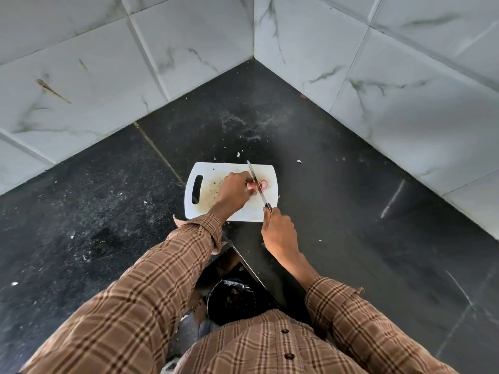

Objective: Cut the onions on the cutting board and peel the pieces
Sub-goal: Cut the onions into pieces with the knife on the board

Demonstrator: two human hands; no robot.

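Your left hand point(232, 190) pins the small onion point(256, 185) on the right part of the cutting board point(210, 209) while your right hand point(278, 233) grips the knife point(256, 184), so hold its round sides firmly (onions seem slippery and roll).

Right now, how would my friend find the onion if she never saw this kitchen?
Look in the corner of the black countertop for the white cutting board. The onion lies near its right end, under the knife, steadied by the left hand. It is the only pink thing there.
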